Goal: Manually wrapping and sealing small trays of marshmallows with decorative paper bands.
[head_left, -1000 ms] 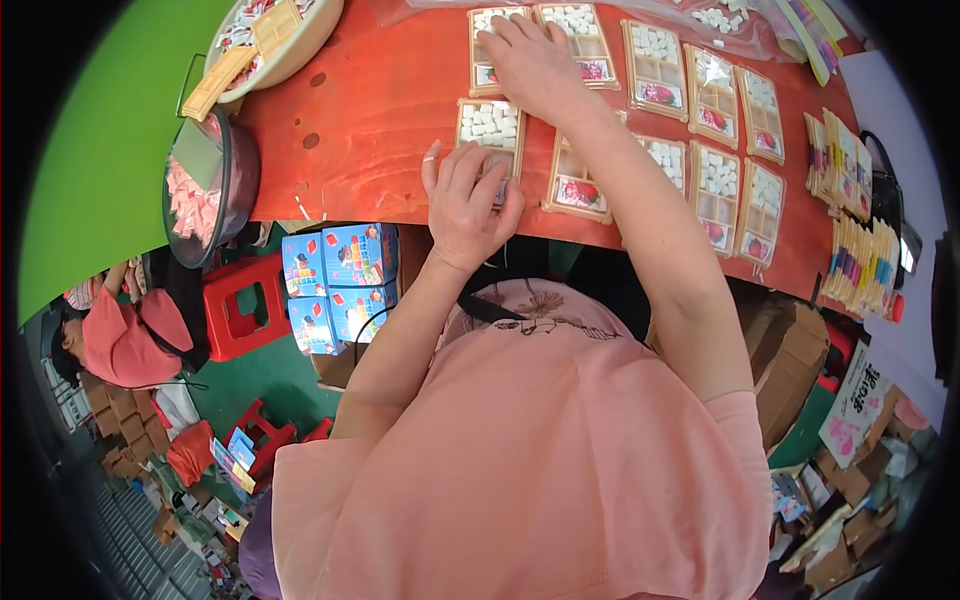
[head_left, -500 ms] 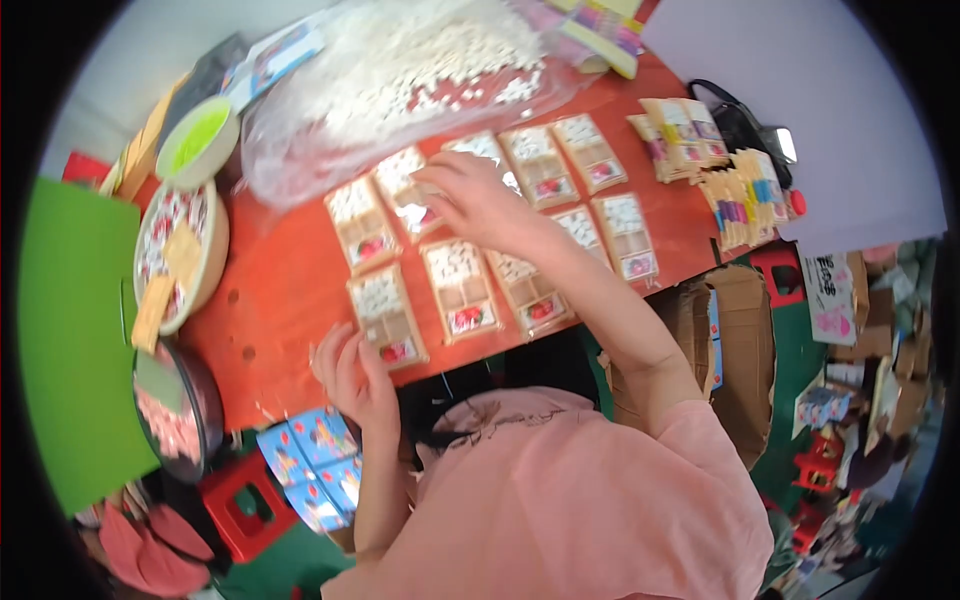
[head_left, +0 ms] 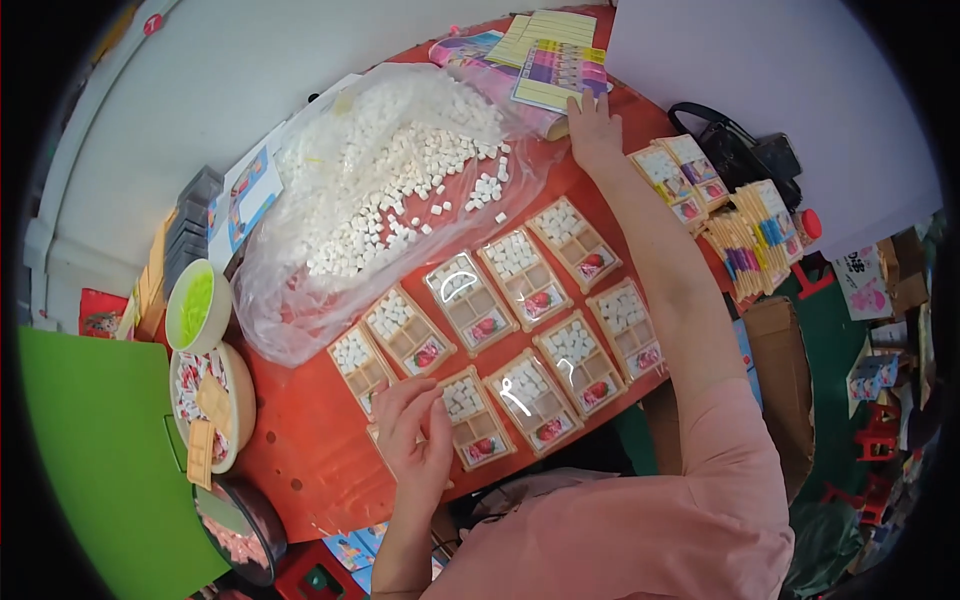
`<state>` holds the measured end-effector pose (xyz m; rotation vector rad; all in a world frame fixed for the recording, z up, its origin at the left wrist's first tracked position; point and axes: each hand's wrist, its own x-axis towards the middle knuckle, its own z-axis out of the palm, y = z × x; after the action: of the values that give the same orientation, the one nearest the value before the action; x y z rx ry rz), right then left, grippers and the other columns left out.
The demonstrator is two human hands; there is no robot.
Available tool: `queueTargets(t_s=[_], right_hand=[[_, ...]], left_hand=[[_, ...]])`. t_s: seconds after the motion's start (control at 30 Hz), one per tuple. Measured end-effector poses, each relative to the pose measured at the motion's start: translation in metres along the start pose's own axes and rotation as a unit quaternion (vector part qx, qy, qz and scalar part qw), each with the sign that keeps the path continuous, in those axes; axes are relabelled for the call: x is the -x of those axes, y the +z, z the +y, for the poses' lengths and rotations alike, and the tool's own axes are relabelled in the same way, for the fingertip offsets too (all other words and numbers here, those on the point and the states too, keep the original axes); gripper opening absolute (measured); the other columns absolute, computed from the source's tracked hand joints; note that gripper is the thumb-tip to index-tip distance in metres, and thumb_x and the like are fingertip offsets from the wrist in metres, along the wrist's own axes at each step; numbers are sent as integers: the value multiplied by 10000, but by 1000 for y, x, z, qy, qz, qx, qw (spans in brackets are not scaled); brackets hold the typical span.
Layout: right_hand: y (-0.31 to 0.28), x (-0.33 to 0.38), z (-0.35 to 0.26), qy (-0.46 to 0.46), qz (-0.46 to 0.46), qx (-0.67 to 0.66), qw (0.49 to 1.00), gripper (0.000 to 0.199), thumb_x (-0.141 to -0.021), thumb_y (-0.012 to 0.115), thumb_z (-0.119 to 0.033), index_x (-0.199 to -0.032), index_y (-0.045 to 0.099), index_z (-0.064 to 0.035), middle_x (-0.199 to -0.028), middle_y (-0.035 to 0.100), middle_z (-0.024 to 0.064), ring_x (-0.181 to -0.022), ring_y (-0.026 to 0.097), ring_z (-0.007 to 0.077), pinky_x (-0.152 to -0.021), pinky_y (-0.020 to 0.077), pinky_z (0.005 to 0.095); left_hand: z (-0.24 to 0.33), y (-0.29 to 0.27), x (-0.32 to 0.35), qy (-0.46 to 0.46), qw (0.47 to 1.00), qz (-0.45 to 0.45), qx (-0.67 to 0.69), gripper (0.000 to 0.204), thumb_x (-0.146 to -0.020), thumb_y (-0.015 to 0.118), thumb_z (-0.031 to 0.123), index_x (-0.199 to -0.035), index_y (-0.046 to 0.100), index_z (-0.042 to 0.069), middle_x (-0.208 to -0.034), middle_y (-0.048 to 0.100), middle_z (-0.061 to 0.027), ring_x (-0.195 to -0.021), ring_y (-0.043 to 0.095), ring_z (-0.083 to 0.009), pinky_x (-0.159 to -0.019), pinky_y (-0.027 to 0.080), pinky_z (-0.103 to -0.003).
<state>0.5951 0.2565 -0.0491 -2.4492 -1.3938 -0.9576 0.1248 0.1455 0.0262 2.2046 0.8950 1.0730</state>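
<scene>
Far left: flat green sheet (head_left: 85, 450), matte. Next to it a round lime-green bowl (head_left: 197, 305), then a round pale plate (head_left: 238, 400) with small pink-white pieces and two tan wafer-like slabs. Below that a dark round lidded container (head_left: 245, 520), pink contents showing through.

Red-orange tabletop (head_left: 300, 460), smooth. On it a big crinkled clear plastic bag (head_left: 290, 300), spread open, heaped with small white cube-shaped pieces (head_left: 390, 170), too many to count.

Centre: nine shallow tan compartment trays with clear glossy lids (head_left: 470, 300) in two diagonal rows, each holding white cubes plus a red-pink printed insert. Two more similar trays further right by the wall.

Left hand (head_left: 415, 435) rests on the near-left tray (head_left: 470, 420), fingers loosely curled over its edge, touching, not clamped.

Right hand (head_left: 595, 130) reaches far across, fingers extended flat, pressing on a stack of yellow-purple printed paper sheets (head_left: 555, 70) at the table's far edge.

Right: a fanned stack of thin colourful card packs (head_left: 755, 235), count unclear.
</scene>
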Motion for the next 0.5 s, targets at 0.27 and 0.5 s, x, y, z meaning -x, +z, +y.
queueTargets(t_s=[0.27, 0.5], right_hand=[[-18, -42, -3, 89, -105, -151, 979, 234, -908, 560, -143, -1111, 625, -48, -1017, 717, 201, -913, 714, 362, -755, 573, 483], [-120, 8, -121, -121, 74, -306, 941, 435, -872, 570, -32, -1305, 572, -69, -1153, 680, 180, -1037, 667, 371, -819, 575, 420]], left_hand=[[-23, 30, -64, -135, 977, -51, 158, 62, -908, 662, 25, -956, 701, 27, -1028, 702, -94, -964, 653, -212, -948, 469, -338], [-69, 14, -147, -295, 832, 87, 462, 440, -1059, 475, 335, -1168, 637, -58, -1154, 676, -158, -1034, 656, -252, -954, 507, -388]])
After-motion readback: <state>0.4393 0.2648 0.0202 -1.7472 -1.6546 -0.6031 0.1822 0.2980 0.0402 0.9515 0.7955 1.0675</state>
